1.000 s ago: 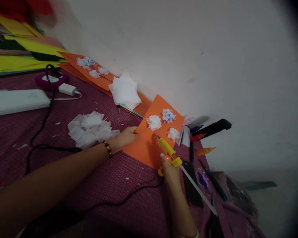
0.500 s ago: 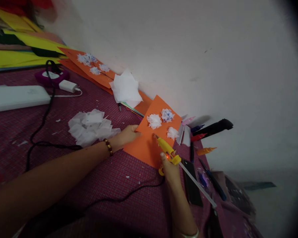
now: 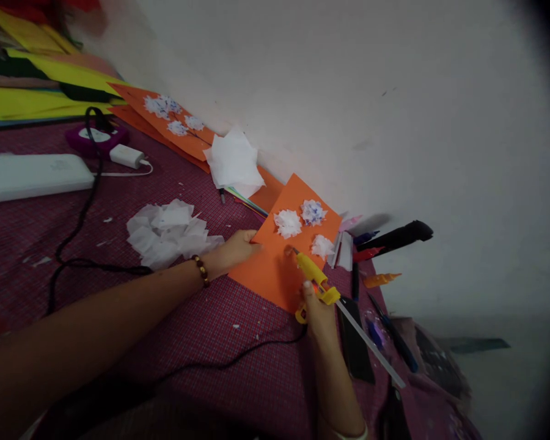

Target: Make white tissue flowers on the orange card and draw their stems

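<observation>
My left hand (image 3: 239,249) grips the left edge of an orange card (image 3: 263,278), thumb on top. White tissue-paper flowers (image 3: 288,223) sit on the card's upper half, one of them with blue marks (image 3: 313,212). In my right hand (image 3: 318,308) is a yellow glue gun (image 3: 310,269) with a lit orange light and a long glue stick (image 3: 371,345) out of its back. Its nozzle points at the card's middle, close to a small glossy spot; whether it touches I cannot tell. To the left of the card lies a pile of white tissue pieces (image 3: 169,232).
Another orange card with flowers (image 3: 183,131) leans by the wall, beside a stack of white tissue (image 3: 236,162). A white power bank-like block (image 3: 32,177), a purple socket box (image 3: 94,139) and black cables lie left. A dark phone (image 3: 355,342) and pens (image 3: 380,280) lie right.
The glue gun and my right hand have shifted slightly right, and the card has moved a little with them. My left hand keeps its hold on the card's edge.
</observation>
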Demonstrator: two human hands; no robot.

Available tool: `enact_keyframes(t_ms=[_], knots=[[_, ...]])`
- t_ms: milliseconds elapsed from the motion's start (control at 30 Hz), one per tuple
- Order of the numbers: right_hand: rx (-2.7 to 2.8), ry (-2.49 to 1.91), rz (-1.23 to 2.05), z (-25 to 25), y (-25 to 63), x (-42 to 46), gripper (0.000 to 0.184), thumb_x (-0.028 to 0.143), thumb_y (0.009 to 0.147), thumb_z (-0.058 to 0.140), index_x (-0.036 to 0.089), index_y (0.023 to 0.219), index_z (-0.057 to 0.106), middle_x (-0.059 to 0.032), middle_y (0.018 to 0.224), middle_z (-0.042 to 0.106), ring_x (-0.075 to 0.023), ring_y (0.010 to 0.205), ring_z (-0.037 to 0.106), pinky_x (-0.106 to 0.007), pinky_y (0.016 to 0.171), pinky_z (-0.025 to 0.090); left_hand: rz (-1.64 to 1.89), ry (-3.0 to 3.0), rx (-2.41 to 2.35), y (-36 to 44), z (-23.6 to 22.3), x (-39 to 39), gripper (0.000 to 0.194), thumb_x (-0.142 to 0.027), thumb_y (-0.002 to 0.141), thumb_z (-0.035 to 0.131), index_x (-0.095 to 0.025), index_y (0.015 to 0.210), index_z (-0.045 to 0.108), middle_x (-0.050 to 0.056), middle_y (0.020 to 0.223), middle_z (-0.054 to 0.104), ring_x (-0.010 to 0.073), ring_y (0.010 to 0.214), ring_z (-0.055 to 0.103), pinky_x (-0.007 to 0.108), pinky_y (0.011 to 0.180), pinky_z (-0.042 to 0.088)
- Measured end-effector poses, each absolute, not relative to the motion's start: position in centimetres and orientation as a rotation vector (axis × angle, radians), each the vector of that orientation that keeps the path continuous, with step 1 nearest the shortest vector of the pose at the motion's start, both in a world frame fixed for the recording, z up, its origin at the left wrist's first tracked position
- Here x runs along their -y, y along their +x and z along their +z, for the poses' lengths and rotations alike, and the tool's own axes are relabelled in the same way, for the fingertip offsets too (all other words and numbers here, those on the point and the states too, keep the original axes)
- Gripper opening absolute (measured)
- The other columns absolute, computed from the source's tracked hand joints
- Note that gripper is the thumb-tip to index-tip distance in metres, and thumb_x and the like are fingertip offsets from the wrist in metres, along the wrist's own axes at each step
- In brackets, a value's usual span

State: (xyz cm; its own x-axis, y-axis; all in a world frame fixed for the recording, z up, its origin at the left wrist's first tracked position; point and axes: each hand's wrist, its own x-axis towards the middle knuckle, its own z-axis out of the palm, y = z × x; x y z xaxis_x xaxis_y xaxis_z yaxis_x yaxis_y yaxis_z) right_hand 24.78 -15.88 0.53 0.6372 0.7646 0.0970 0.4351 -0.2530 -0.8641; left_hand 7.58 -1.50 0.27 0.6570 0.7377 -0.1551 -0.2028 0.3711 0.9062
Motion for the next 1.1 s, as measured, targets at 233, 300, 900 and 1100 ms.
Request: enact_keyframes(t_ms=[233, 300, 900, 1100], knots=[[0.906, -1.938, 0.381, 1.2, 24.5, 16.2, 0.044, 0.052, 0.066, 0.063, 0.017, 0.091, 0.059, 0.0007, 0.061, 0.059, -0.0155, 0.052, 0.057, -0.024, 0.044, 0.042, 0.668, 1.001, -0.590, 7.7, 0.1, 1.6, 0.031, -0.016, 0.071, 0.059, -0.014, 0.102, 0.063, 0.002, 0.064, 0.066, 0.0130, 0.051, 0.060, 0.025, 0.055, 0.049], [0.938, -1.918, 0.400, 1.5, 24.5, 16.3, 0.043, 0.053, 0.068, 0.061, 0.017, 0.092, 0.060, -0.0001, 0.065, 0.060, -0.0152, 0.053, 0.057, -0.024, 0.044, 0.042, 0.669, 0.999, -0.585, 7.7, 0.0, 1.6, 0.030, -0.016, 0.071, 0.059, -0.014, 0.101, 0.063, 0.001, 0.065, 0.066, 0.0131, 0.050, 0.060, 0.026, 0.054, 0.050], [0.925, -1.986, 0.439, 2.0, 24.4, 16.5, 0.043, 0.056, 0.068, 0.060, 0.018, 0.089, 0.057, 0.0012, 0.062, 0.059, -0.0159, 0.051, 0.056, -0.025, 0.045, 0.041, 0.636, 1.033, -0.634, 7.8, -0.4, 1.3, 0.030, -0.015, 0.070, 0.058, -0.015, 0.099, 0.064, 0.003, 0.069, 0.069, 0.0145, 0.053, 0.062, 0.023, 0.051, 0.047], [0.955, -1.917, 0.559, 2.8, 23.9, 16.4, 0.044, 0.060, 0.075, 0.050, 0.019, 0.085, 0.057, 0.0029, 0.058, 0.054, -0.0131, 0.044, 0.048, -0.025, 0.042, 0.039, 0.609, 1.046, -0.642, 7.5, 0.2, 1.4, 0.028, -0.014, 0.071, 0.056, -0.014, 0.098, 0.065, 0.003, 0.070, 0.069, 0.0160, 0.057, 0.063, 0.025, 0.053, 0.047]])
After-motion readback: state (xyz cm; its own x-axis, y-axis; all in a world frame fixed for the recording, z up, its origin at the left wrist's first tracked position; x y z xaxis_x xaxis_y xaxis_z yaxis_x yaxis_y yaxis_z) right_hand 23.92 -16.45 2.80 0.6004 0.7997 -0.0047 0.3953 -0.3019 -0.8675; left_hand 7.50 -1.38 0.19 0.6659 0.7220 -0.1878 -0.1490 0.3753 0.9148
